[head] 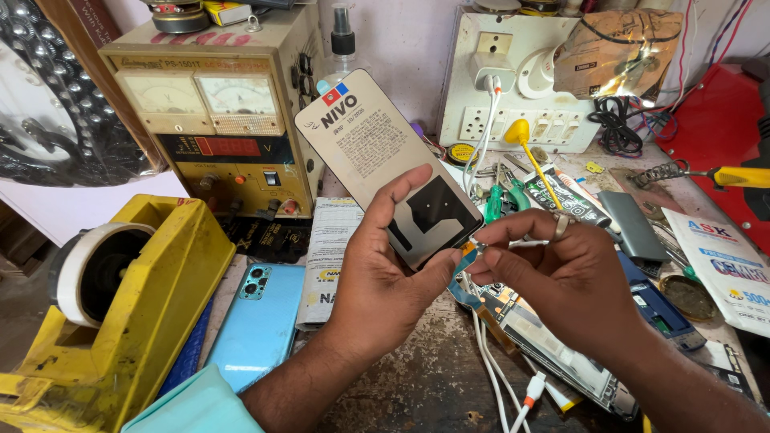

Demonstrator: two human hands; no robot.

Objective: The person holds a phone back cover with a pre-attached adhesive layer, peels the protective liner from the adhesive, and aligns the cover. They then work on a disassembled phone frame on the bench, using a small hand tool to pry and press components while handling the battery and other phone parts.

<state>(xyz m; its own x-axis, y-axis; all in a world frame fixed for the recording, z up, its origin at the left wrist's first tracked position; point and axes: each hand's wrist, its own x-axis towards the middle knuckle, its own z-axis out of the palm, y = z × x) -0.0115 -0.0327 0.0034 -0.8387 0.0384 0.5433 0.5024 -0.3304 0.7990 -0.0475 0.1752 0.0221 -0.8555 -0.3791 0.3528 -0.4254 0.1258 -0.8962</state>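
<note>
While the left hand holds a phone display panel up off the bench, its thumb lies across the panel's dark lower corner and its fingers are closed around the panel's bottom edge from behind. The panel is tilted, its back with a printed label facing the camera, its top corner in front of the yellow power supply. The right hand sits just right of the panel's lower corner, its fingers pinched together on the small blue flex tail that hangs from that corner; a ring shows on one finger. Below the panel, on the bench, lies an opened phone body with white cables crossing it. Left of the panel's lower end rest a light blue phone back cover and a folded printed paper. Further left of the panel stands a yellow tape dispenser. Right of the panel, a yellow-handled tool and green-handled cutters lie before a white socket board.
</note>
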